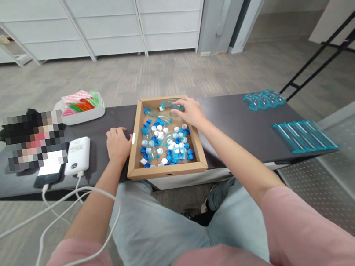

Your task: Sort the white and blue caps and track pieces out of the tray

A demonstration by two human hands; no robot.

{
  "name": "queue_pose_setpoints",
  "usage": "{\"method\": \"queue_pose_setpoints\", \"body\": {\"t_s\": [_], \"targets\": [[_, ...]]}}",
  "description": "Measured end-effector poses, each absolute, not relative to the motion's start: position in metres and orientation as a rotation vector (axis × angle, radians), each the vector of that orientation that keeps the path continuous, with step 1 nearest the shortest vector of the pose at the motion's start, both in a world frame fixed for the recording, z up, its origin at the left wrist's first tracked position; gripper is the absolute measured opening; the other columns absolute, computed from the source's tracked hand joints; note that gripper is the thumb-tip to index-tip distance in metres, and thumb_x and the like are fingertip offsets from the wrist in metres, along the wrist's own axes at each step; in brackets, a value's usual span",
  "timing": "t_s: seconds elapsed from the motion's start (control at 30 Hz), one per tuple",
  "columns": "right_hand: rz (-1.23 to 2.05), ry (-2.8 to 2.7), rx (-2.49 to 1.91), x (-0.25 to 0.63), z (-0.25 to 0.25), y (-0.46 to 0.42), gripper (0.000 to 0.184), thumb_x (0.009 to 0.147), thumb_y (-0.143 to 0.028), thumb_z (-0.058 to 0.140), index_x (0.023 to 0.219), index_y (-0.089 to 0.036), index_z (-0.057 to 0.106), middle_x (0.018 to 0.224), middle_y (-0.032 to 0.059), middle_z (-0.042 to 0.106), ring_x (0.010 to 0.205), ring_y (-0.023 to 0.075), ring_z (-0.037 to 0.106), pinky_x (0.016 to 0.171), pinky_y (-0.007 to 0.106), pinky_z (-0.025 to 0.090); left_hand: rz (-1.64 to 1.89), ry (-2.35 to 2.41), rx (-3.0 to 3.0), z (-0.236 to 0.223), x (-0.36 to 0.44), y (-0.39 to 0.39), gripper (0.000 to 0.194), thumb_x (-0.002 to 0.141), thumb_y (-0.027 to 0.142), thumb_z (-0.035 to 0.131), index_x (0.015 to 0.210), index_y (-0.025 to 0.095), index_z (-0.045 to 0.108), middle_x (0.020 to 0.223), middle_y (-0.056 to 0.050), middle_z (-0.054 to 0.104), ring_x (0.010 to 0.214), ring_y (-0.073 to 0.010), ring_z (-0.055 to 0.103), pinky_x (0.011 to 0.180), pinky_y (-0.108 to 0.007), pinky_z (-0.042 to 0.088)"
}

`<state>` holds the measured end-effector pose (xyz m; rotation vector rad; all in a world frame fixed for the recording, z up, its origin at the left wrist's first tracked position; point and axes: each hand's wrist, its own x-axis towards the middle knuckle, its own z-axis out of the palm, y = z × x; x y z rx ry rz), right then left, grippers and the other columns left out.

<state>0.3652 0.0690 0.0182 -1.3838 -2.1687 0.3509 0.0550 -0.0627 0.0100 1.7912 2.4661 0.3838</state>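
A shallow cardboard tray (167,170) sits on the dark table in front of me. Many small blue and white plastic pieces (160,129) lie in it, with several clear plastic tubes (163,116) with blue ends among them. My right hand (189,111) reaches over the tray's far right corner, thumb and fingers around a clear tube (170,103); the fingers partly hide it. My left hand (118,145) rests on the table just left of the tray. Its fingers are loosely bent and apart, with the thumb by the tray's left wall and nothing visible held.
Curved clear tubes (264,99) and a row of straight ones (305,136) lie on the right. On the left are a white power bank (77,156), a phone (51,167) and a white basket (84,115) of colourful items. A white cable (83,259) loops across my left arm.
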Motion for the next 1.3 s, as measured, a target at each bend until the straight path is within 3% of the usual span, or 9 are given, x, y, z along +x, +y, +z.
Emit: {"method": "queue_pose_setpoints", "body": {"t_s": [0.13,0.33,0.47,0.57,0.63,0.83,1.03,1.2,1.3], "targets": [[0.347,-2.198,-1.441,0.380,0.007,0.066,0.065,0.118,-0.052,0.081,0.179,-0.030,0.074,0.177,0.0165,0.076,0.164,0.0465,0.066,0.139,0.069,0.048,0.331,2.461,1.814,0.010,0.053,-0.062,0.054,0.116,0.035,0.056,0.159,0.006,0.073,0.165,-0.033,0.068,0.159,-0.0485,0.060,0.131,-0.055,0.056],[0.179,-2.055,-1.722,0.500,-0.009,0.045,0.052,0.120,-0.052,0.072,0.167,-0.031,0.080,0.181,0.0180,0.071,0.169,0.0465,0.061,0.141,0.071,0.045,0.278,2.505,1.822,0.005,0.050,-0.060,0.064,0.112,0.041,0.048,0.159,0.006,0.074,0.161,-0.034,0.068,0.156,-0.0490,0.062,0.127,-0.058,0.062],[0.040,-1.805,-2.079,0.590,-0.004,0.047,0.072,0.114,-0.044,0.072,0.182,-0.020,0.066,0.197,0.0259,0.052,0.183,0.0468,0.048,0.147,0.073,0.037,0.215,2.564,1.812,-0.004,0.044,-0.056,0.077,0.112,0.053,0.030,0.163,0.017,0.075,0.165,-0.030,0.069,0.160,-0.0479,0.063,0.131,-0.058,0.062],[-0.010,-1.629,-2.256,0.636,0.003,0.056,0.085,0.113,-0.044,0.072,0.190,-0.014,0.054,0.204,0.0318,0.038,0.188,0.0501,0.039,0.148,0.077,0.035,0.212,2.531,1.808,-0.006,0.043,-0.057,0.091,0.107,0.059,0.019,0.168,0.016,0.072,0.169,-0.035,0.066,0.166,-0.0507,0.059,0.133,-0.060,0.061],[0.044,-1.584,-2.362,0.653,0.005,0.062,0.087,0.115,-0.049,0.072,0.191,-0.013,0.052,0.204,0.0345,0.034,0.189,0.0522,0.037,0.148,0.077,0.035,0.255,2.517,1.776,-0.005,0.043,-0.059,0.094,0.103,0.060,0.020,0.171,0.016,0.070,0.173,-0.036,0.063,0.170,-0.0518,0.055,0.135,-0.062,0.058],[0.145,-1.777,-2.415,0.640,-0.011,0.058,0.065,0.124,-0.053,0.065,0.180,-0.019,0.069,0.196,0.0267,0.054,0.187,0.0463,0.041,0.151,0.067,0.035,0.340,2.519,1.732,-0.004,0.042,-0.060,0.093,0.096,0.058,0.038,0.183,0.038,0.063,0.175,-0.023,0.067,0.172,-0.0481,0.053,0.135,-0.063,0.057],[0.084,-1.920,-2.169,0.584,-0.033,0.034,0.052,0.120,-0.053,0.075,0.162,-0.024,0.082,0.186,0.0208,0.066,0.182,0.0494,0.044,0.145,0.068,0.047,0.135,2.554,1.801,0.002,0.048,-0.056,0.085,0.115,0.047,0.022,0.166,0.003,0.073,0.170,-0.037,0.065,0.161,-0.0510,0.059,0.130,-0.059,0.059],[-0.012,-2.011,-2.006,0.549,-0.039,0.011,0.040,0.121,-0.044,0.072,0.149,-0.022,0.090,0.193,0.0188,0.060,0.185,0.0490,0.041,0.148,0.069,0.040,0.156,2.523,1.804,0.012,0.055,-0.060,0.071,0.120,0.041,0.035,0.168,0.002,0.071,0.169,-0.036,0.064,0.159,-0.0486,0.059,0.127,-0.053,0.057],[-0.050,-2.027,-1.857,0.540,-0.036,0.003,0.032,0.123,-0.039,0.064,0.132,-0.026,0.093,0.183,0.0174,0.072,0.172,0.0430,0.060,0.147,0.067,0.040,0.226,2.475,1.786,0.016,0.057,-0.063,0.067,0.119,0.038,0.044,0.168,-0.001,0.068,0.169,-0.037,0.062,0.161,-0.0498,0.057,0.130,-0.057,0.056]]}}
